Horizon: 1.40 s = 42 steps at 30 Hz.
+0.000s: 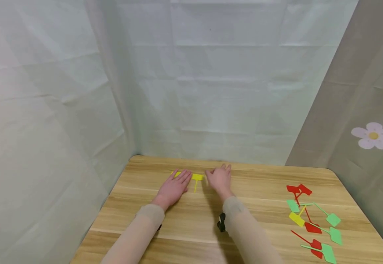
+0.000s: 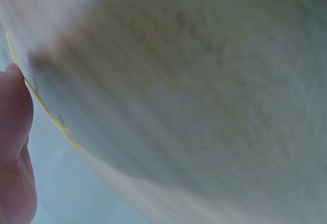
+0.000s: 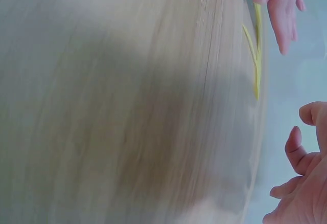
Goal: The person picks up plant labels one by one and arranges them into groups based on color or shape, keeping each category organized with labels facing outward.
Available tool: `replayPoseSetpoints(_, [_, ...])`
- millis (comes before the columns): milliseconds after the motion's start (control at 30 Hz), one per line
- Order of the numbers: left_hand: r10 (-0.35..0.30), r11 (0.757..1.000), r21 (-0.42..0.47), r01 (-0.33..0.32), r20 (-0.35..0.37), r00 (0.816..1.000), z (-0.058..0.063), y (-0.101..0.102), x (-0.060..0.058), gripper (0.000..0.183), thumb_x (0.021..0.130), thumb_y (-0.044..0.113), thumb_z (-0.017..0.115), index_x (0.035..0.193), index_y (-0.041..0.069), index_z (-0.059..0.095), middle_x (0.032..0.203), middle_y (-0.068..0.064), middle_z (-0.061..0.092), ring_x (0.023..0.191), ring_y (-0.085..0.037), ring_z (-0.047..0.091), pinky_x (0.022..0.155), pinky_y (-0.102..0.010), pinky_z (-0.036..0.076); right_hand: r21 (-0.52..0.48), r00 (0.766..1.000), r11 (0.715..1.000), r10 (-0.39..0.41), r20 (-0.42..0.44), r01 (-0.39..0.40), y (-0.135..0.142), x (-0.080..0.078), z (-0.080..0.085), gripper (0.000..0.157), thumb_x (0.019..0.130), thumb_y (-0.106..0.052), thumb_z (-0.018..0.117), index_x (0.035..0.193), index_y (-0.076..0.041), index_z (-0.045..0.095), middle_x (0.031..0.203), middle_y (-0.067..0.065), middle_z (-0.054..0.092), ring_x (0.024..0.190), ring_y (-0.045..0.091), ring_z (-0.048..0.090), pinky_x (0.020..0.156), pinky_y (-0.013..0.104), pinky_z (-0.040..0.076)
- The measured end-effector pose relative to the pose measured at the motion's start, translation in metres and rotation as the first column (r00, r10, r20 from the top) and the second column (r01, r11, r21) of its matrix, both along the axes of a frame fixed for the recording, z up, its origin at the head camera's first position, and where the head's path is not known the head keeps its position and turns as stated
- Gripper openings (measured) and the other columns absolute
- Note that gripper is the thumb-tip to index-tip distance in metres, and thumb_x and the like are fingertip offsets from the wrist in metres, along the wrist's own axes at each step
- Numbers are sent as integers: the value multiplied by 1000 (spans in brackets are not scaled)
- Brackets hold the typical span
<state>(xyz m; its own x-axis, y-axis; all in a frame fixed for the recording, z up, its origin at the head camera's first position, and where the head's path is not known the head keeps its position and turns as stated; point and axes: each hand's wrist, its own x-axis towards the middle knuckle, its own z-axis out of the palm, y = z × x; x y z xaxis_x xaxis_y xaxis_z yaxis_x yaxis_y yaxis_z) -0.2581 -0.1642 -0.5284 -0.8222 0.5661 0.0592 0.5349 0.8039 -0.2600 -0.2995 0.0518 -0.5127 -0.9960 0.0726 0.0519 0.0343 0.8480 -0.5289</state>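
Note:
Near the back of the wooden table, my left hand (image 1: 174, 189) lies with straight fingers over a yellow plant label (image 1: 175, 173), covering much of it. Just right of those fingertips, a second yellow plant label (image 1: 197, 177) lies flat, its thin stem pointing toward me. My right hand (image 1: 220, 180) hovers to the right of that label with fingers loosely bent and nothing between them. In the right wrist view, the yellow labels (image 3: 257, 75) show edge-on between the two hands. The left wrist view catches only part of the left hand (image 2: 15, 142) beside a thin yellow edge.
On the table's right side lies a loose scatter of T-shaped plant labels: red ones (image 1: 313, 228), green ones (image 1: 335, 235) and a yellow one (image 1: 297, 219), some overlapping. Pale cloth (image 1: 224, 110) hangs behind the table (image 1: 191, 234) and along its left side.

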Motion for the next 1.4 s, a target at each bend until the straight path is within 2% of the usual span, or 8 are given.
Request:
replayPoseSetpoints(333, [-1,999,42,1,16,1000,-5,1,-3,59,104,34,50,154,7,37,161,-7,31,149,-23,24,121,-49,12,2,999,1000,-6,-34,6,15,1,1,43,95,-46,56,93,-10,80,147,38,37,142,57,16,117,58,19])
replayPoseSetpoints(567, [10,999,34,-11,17,1000,-7,5,-8,60,105,35,50,155,7,34,161,-7,30,150,-23,23,121,-48,11,-7,999,1000,-12,-51,12,21,4,3,41,94,-43,57,89,-9,79,145,39,38,142,58,18,117,59,19])
replayPoseSetpoints(700, [5,998,64,-6,14,1000,-5,6,-10,61,105,37,48,155,7,33,161,-7,30,150,-24,23,121,-49,11,2,999,1000,-15,-50,15,25,4,3,41,94,-43,56,90,-8,78,146,38,38,142,58,17,117,59,19])
replayPoseSetpoints(867, [8,993,119,-16,68,998,2,8,-13,66,104,46,44,157,8,30,163,-7,25,150,-25,20,121,-50,9,6,1000,1000,-3,-29,3,34,5,4,41,96,-44,55,89,-10,76,148,37,36,143,58,15,118,58,17])
replayPoseSetpoints(1000, [-1,989,150,-17,120,993,6,12,-15,69,103,49,45,158,10,29,164,-6,24,151,-26,18,121,-52,9,-18,999,999,37,-24,-38,43,7,6,37,96,-44,54,81,-12,67,148,36,37,142,58,14,117,60,16])
replayPoseSetpoints(1167, [-30,985,172,5,146,989,9,22,-15,68,103,48,47,157,11,31,162,-4,28,151,-26,20,120,-55,13,-71,993,991,111,-49,-114,58,16,11,36,98,-42,57,77,-12,61,146,34,41,143,56,15,117,61,16])
replayPoseSetpoints(1267, [-34,988,152,10,158,987,11,27,-14,68,103,48,46,158,11,29,163,-4,27,151,-27,19,120,-55,13,-87,988,986,139,-63,-144,67,22,13,35,98,-39,60,76,-12,59,146,31,44,144,54,16,117,60,15])
replayPoseSetpoints(1400, [-26,994,112,7,173,985,11,32,-12,68,104,47,46,158,11,27,163,-4,26,151,-27,17,120,-55,11,-60,985,985,158,-66,-162,76,30,15,33,97,-40,61,78,-13,58,148,31,41,144,54,16,116,61,16])
